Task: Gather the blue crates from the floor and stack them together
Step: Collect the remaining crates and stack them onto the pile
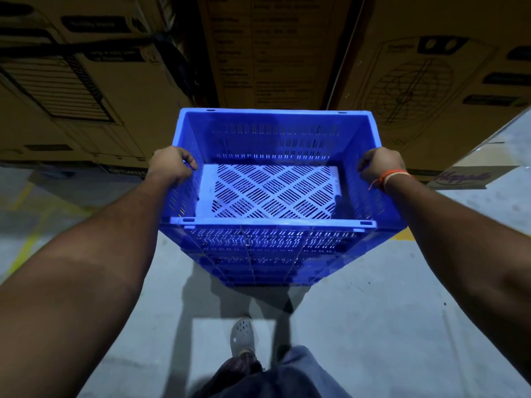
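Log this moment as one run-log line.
left hand: grips left rim | right hand: grips right rim | blue perforated plastic crate: empty, topmost of blue stack | grey concrete floor | brown cardboard boxes behind

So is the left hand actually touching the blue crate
Touching. The head view shows the left hand gripping the top blue crate's left rim, fingers curled over the edge.

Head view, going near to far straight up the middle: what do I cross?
Trousers → grey shoe → bare concrete floor → blue crate, gripped by left hand and right hand → cardboard boxes behind.
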